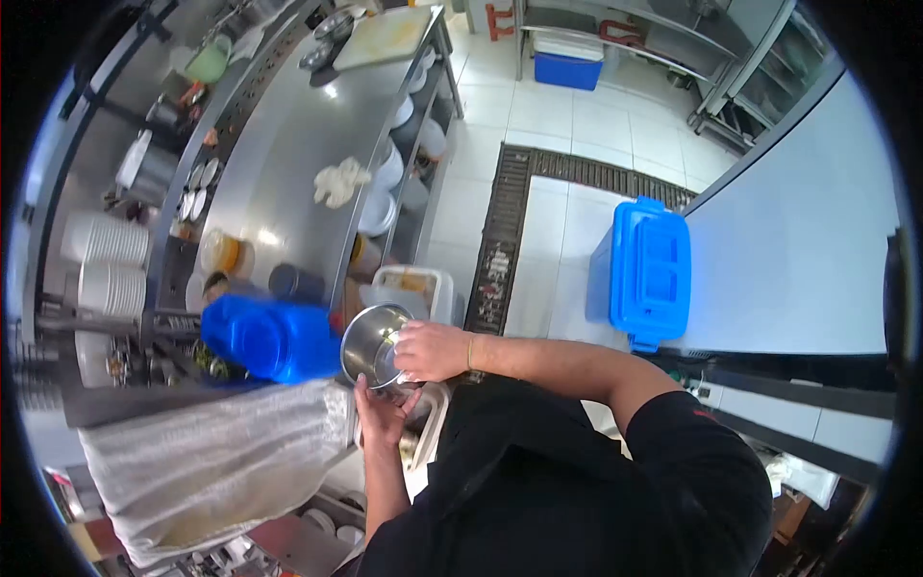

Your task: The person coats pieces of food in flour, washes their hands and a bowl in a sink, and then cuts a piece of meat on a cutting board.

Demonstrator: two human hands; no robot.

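Metal pot (363, 343) held before a person in black (538, 490); left hand (383, 412) grips it from below, thumb against its side; right hand (433, 351) bends over the rim, its grip partly hidden, cannot tell; blue plastic container (274, 341) just beside

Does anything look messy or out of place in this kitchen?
Yes, slightly: pale bits, perhaps food scraps, dot the dark floor grate, and a crumpled pale cloth lies loose on the steel counter.

Pot (363, 343) at hands (433, 352); cloth (341, 182) on counter (274, 163), left; cutting board (386, 38) beyond; bin (652, 274) on floor (558, 231), right.
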